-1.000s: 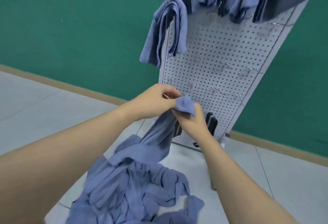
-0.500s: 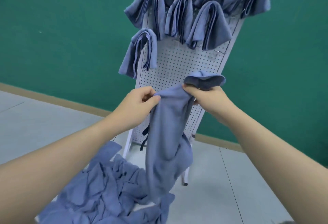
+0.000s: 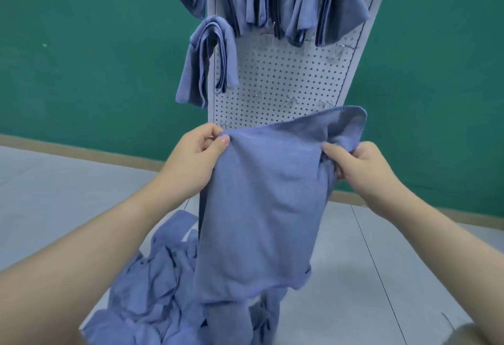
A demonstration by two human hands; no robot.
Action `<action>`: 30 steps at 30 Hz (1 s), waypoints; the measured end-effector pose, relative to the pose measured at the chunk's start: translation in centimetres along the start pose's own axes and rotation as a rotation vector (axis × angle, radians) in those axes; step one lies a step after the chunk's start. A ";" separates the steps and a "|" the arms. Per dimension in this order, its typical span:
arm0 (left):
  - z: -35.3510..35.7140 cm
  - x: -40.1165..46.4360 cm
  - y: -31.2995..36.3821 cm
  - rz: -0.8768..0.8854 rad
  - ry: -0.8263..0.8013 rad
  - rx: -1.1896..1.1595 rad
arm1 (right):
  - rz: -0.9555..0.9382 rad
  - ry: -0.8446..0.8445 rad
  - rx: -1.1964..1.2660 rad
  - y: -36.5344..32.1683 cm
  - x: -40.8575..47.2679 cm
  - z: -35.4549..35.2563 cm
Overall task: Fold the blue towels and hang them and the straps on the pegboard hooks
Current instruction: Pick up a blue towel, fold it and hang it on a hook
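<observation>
Left hand (image 3: 195, 157) and right hand (image 3: 362, 168), apart, pinching limp blue cloth towel (image 3: 261, 208) (top edge slack) before white perforated pegboard (image 3: 286, 77); loose grip risks dropping.

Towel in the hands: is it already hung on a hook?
No: both hands, left and right, hold the towel up before the pegboard.

Both hands hold one blue towel (image 3: 261, 208) up before the white pegboard (image 3: 286, 77): the left hand (image 3: 191, 159) pinches its top corner at 9 o'clock, the right hand (image 3: 362, 167) grips bunched cloth at 3 o'clock. Folded towels (image 3: 210, 58) hang at 12 o'clock (several deep), and a loose pile (image 3: 152, 290) lies at 7 o'clock on the floor (image 3: 368, 276).
</observation>
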State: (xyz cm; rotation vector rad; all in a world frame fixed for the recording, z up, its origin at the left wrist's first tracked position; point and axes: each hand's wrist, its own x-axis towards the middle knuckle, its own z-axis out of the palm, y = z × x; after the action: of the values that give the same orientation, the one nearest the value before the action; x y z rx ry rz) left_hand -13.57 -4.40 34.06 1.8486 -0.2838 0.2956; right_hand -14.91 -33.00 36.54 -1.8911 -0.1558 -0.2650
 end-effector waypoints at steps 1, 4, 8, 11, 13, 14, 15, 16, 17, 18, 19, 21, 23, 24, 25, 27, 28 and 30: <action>-0.2 0.4 -0.3 -0.027 0.033 -0.005 | 0.017 0.026 -0.026 0.6 0.3 -0.2; -1.0 1.6 -1.5 -0.069 0.089 -0.016 | 0.085 0.062 -0.064 2.0 0.9 -0.6; -1.0 2.6 -2.9 -0.087 0.056 0.075 | 0.113 0.020 -0.168 3.6 1.7 -0.4; -0.7 3.1 -4.0 -0.132 -0.013 0.083 | 0.121 0.008 -0.198 4.1 2.1 0.0; -0.5 3.2 -4.7 -0.172 -0.080 0.081 | 0.113 -0.020 -0.182 3.9 2.1 0.5; -0.3 3.2 -5.0 -0.189 -0.110 0.088 | 0.108 -0.023 -0.169 3.8 2.1 0.8; 0.0 3.2 -5.2 -0.200 -0.131 0.100 | 0.108 -0.028 -0.169 3.9 2.2 1.0; 0.3 3.2 -5.5 -0.202 -0.143 0.117 | 0.108 -0.026 -0.167 3.9 2.3 1.3; 0.6 3.1 -5.5 -0.198 -0.150 0.131 | 0.103 -0.029 -0.152 3.9 2.4 1.6; 0.8 3.1 -5.6 -0.192 -0.155 0.145 | 0.095 -0.036 -0.137 3.9 2.4 1.9; 1.0 3.0 -5.5 -0.185 -0.157 0.166 | 0.086 -0.036 -0.131 3.8 2.4 2.2; 1.4 3.0 -5.5 -0.173 -0.154 0.213 | 0.071 -0.032 -0.129 3.8 2.5 2.8; 1.9 2.6 -5.2 -0.188 -0.166 0.184 | 0.037 -0.034 -0.136 3.5 2.5 3.4; 2.3 2.5 -5.0 -0.200 -0.172 0.140 | 0.020 -0.039 -0.142 3.4 2.4 3.7; 2.8 2.2 -4.7 -0.213 -0.169 0.083 | 0.005 -0.051 -0.144 3.4 2.2 4.0; 3.7 1.7 -3.6 -0.237 -0.142 -0.042 | -0.027 -0.096 -0.182 3.3 1.7 5.0; 4.1 1.5 -3.1 -0.244 -0.128 -0.092 | -0.053 -0.124 -0.207 3.0 1.3 5.6; 4.6 1.1 -2.2 -0.240 -0.107 -0.150 | -0.106 -0.189 -0.245 2.8 0.6 6.9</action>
State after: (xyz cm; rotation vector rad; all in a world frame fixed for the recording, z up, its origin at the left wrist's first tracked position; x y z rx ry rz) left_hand -11.55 -8.17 31.11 1.7318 -0.1509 0.0096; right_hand -12.94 -27.40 31.98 -2.1544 -0.3663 -0.1836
